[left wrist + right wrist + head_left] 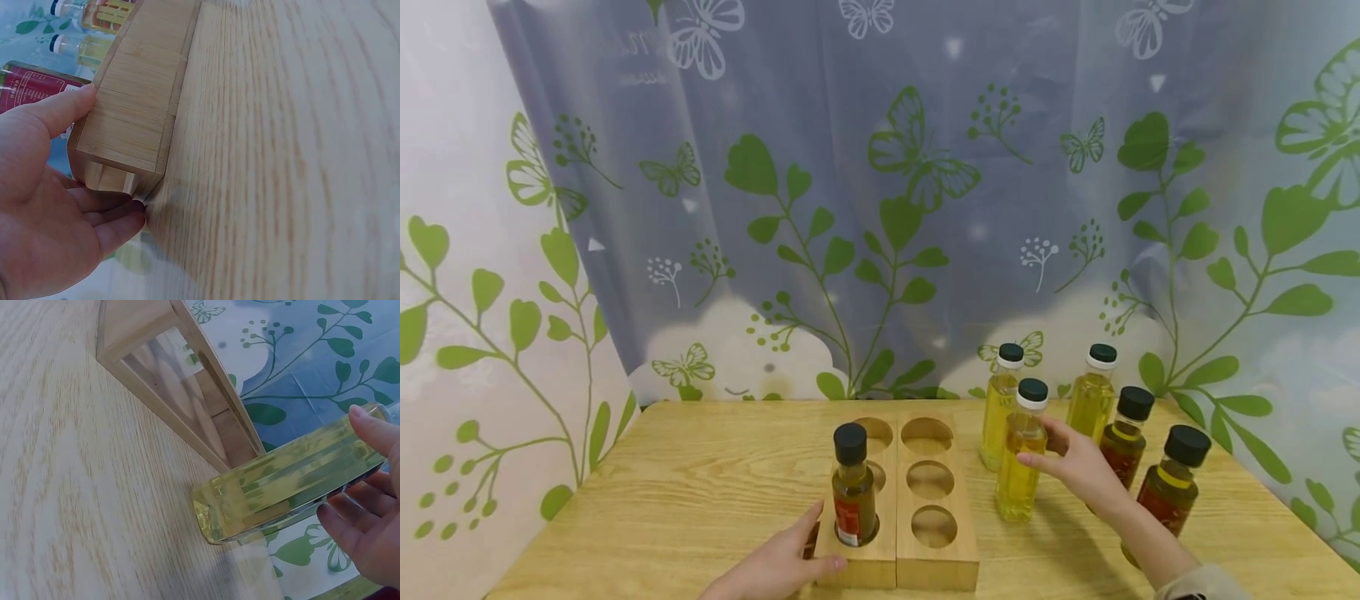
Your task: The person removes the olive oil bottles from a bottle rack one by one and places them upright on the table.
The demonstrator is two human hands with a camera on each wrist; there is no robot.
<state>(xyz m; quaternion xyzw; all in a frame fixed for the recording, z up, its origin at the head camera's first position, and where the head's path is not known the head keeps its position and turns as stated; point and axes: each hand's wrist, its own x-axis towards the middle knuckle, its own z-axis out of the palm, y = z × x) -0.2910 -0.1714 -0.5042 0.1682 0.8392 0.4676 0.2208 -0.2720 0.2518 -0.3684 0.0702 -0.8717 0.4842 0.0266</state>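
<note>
In the head view, my right hand (1086, 471) grips a square glass bottle of yellow oil (1018, 487) near its shoulder, thumb on one side and fingers on the other. The bottle is upright right of the wooden bottle rack (936, 573), its base close to the tabletop. My left hand (775, 560) holds the rack's front left corner. In the left wrist view the thumb presses its upper edge, and the fingers (119, 228) curl at the open end. A brown bottle with a black cap and red label (853, 500) stands in the front left hole.
Two more yellow oil bottles (997, 412) (1090, 400) with dark green caps stand farther back on the right. Two dark bottles with black caps (1123, 442) (1172, 487) stand near the right forearm. A patterned curtain (820, 250) hangs behind the wooden table (700, 467).
</note>
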